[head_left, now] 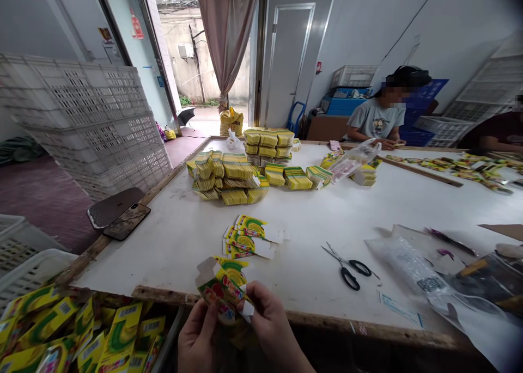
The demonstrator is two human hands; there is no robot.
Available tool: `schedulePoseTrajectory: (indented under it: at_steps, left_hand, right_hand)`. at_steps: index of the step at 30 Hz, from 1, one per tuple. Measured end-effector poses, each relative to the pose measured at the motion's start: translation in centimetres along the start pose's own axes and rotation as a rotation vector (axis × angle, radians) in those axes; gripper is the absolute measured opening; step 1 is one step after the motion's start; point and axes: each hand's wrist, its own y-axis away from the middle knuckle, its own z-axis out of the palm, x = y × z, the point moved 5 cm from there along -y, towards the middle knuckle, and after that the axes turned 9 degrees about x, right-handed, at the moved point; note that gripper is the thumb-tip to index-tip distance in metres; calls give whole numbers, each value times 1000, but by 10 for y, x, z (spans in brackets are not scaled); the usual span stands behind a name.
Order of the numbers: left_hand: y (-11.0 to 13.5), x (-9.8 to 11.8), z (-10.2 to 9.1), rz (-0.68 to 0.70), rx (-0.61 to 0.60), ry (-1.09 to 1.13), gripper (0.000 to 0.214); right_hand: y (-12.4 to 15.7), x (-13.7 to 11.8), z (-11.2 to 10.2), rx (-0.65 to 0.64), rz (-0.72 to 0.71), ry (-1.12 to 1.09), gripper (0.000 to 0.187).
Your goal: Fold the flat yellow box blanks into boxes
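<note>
Yellow carton [225,290], held between both hands [195,329] [268,312]

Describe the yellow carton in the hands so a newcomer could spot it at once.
Start at the big white tabletop with worn wooden edging and go to its near edge. There a bare left hand and a bare right hand hold the yellow-and-green printed cardboard carton. It is opened into a box shape and held up, unlike the flat, overlapping yellow-and-green cardboard cartons lying just beyond.
</note>
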Motion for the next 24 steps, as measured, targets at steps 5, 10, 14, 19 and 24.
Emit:
schedulePoseTrajectory:
  at_steps: [5, 10, 14, 19, 24]
  left_hand:
    - [-15, 13, -17, 60, -48, -110, 42]
    - [-24, 71, -19, 435, -353, -482, 85]
    - [-14, 50, -10, 367, -718, -953, 87]
    - [-2, 17, -9, 505, -455, -1029, 77]
    - [6, -4, -11, 502, -380, -936, 67]
  right_hand:
    - [2, -14, -12, -14, -134, 284, 10]
    - [7, -51, -7, -330, -435, 866, 21]
    - [20, -56, 9, -478, -611, 965, 10]
    - [15, -28, -17, 53, -333, 484, 66]
    - [9, 17, -6, -142, 150, 92, 48]
